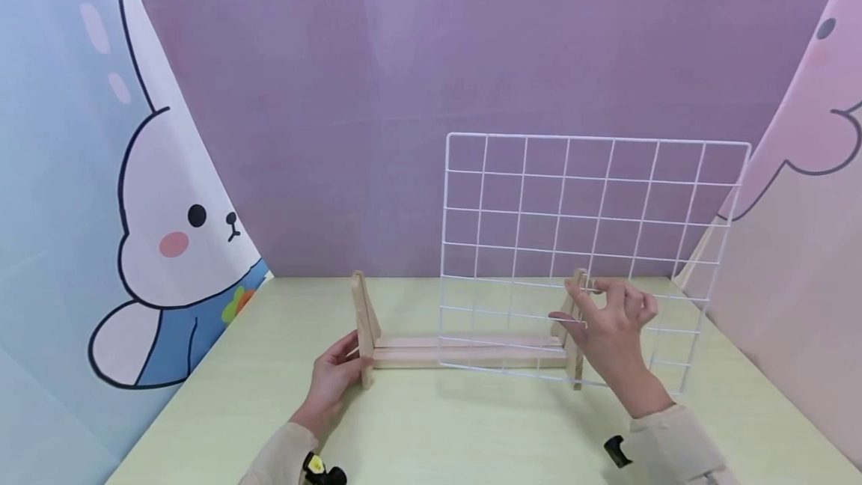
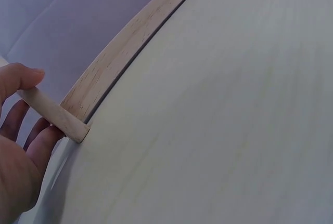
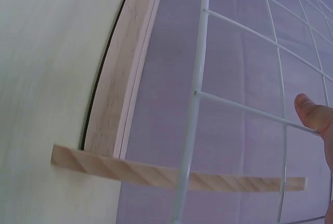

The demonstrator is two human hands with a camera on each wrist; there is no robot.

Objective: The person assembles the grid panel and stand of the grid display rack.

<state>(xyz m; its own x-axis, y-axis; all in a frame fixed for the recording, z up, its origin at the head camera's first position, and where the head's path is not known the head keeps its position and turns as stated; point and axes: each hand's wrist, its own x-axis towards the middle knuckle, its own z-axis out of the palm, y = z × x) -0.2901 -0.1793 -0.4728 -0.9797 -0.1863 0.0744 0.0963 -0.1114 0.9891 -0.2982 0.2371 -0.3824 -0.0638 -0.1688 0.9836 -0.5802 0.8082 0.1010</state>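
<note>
A wooden stand [image 1: 411, 358], two upright side pieces joined by long bars, rests on the table. My left hand [image 1: 330, 376] grips its left side piece [image 1: 364, 313], thumb on one face and fingers on the other; the left wrist view shows this grip around the side piece [image 2: 57, 115]. With my right hand [image 1: 616, 328] I hold a white wire grid panel [image 1: 599, 138] by its lower wires, upright in front of the stand's right half. In the right wrist view the grid's edge wire [image 3: 197, 63] crosses over the right side piece [image 3: 130, 172], and my thumb lies at a wire.
The pale table [image 1: 236, 425] runs back to a purple backdrop [image 1: 323, 133]. A blue panel with a cartoon rabbit [image 1: 155, 260] borders the left side, and a pink and cream panel [image 1: 795, 283] the right. Both sleeves carry small black devices.
</note>
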